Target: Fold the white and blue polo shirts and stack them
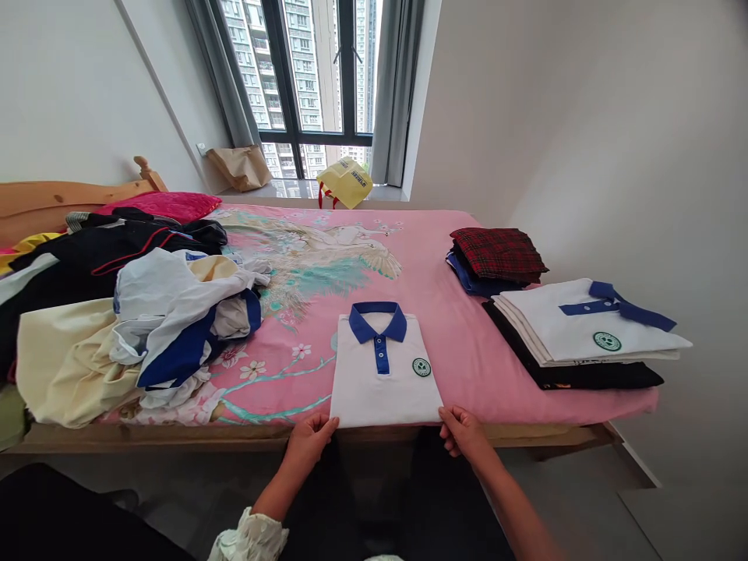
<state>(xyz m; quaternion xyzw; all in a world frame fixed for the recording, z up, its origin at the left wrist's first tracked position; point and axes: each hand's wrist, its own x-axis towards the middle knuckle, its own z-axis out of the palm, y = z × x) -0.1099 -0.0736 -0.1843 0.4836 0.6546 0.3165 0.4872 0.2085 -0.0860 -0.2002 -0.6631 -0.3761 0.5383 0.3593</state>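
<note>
A white polo shirt (362, 389) with a blue collar and a round green badge lies folded into a neat rectangle at the bed's front edge, collar away from me. My left hand (312, 436) pinches its near left corner between thumb and fingers. At the near right corner, my right hand (463, 430) grips the cloth the same way, its other fingers curled below. The shirt's near edge runs straight between both hands.
Crumpled clothes (169, 304) are heaped on the left of the pink bed (432, 257). On the right are a folded white-shirt stack (543, 323) and a folded plaid garment (502, 253). A yellow bag (347, 183) and paper bag (241, 167) stand by the window.
</note>
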